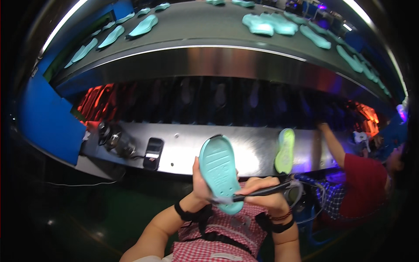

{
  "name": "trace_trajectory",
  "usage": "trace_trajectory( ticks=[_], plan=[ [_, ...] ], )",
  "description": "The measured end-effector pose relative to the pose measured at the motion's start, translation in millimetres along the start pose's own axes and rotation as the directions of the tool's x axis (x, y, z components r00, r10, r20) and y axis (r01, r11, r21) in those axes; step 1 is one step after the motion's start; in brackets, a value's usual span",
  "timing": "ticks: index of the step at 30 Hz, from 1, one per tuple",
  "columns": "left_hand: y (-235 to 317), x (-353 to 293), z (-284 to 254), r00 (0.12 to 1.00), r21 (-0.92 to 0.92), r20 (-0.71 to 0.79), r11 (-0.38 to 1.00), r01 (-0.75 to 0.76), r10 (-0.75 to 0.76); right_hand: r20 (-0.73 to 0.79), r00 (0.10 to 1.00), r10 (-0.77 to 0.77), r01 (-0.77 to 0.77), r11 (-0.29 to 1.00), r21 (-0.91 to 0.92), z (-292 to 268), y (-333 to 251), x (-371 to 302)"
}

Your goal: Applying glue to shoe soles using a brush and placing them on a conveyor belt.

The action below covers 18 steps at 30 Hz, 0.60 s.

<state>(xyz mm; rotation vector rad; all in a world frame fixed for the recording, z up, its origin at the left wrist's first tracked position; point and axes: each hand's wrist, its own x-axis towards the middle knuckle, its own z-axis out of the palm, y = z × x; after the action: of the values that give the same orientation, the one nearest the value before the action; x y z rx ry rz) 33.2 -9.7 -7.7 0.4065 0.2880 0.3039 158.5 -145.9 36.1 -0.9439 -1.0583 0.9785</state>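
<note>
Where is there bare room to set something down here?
On the steel ledge, between the black device and the yellow-green sole, either side of the held turquoise sole. Also the near side of the belt, between the soles at left and right. Crowded: the ledge's left end, with bottle and device.

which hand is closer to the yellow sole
The right hand: it grips the black tool on the person's side of the yellow sole, slightly left of it. The left hand, holding the teal sole, is farther to the left.
</note>
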Motion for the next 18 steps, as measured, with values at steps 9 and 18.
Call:
trace_trajectory(
  ticks=[9, 18],
  plan=[
    [14, 5, 4, 0.965, 0.057, 0.042, 0.964, -0.259, 0.257, 0.035, 0.995, -0.096, 0.097, 0.995, -0.033, 2, 2, 2],
    [31, 7, 9, 0.886, 0.096, -0.104, 0.891, -0.443, 0.452, 0.096, 0.992, -0.08, 0.094, 0.983, -0.157, -2, 8, -3]
  ],
)
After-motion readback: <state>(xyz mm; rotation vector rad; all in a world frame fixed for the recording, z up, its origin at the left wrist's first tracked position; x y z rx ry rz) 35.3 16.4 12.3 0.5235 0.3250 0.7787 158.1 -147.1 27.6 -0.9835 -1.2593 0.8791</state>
